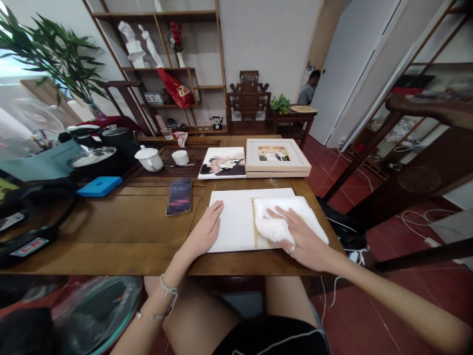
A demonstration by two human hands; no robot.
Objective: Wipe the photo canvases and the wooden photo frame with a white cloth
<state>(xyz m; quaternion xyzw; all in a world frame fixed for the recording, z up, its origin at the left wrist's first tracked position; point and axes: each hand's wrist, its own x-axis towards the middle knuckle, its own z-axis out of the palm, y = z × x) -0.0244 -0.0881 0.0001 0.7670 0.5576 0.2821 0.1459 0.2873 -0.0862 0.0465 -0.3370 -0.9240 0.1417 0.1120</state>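
A white rectangular board (233, 217) lies flat near the front edge of the table. My left hand (211, 224) rests on its left edge, fingers stretched out and holding nothing. Over the board's right part, a folded white towel (308, 217) is spread, and my right hand (300, 234) presses on it with a bunched part of the cloth gripped between fingers and thumb. Beside the towel's left edge, a yellowish strip (254, 224) runs across the board; what it belongs to is partly hidden under the cloth.
Behind the board sit a photo panel (225, 165) and a pale framed picture (305, 165). A phone-like dark item (179, 197) lies to the left, with a blue box (99, 186), a white lidded cup (149, 159) and headphones (40, 222) beyond. A lined bin (127, 296) stands below.
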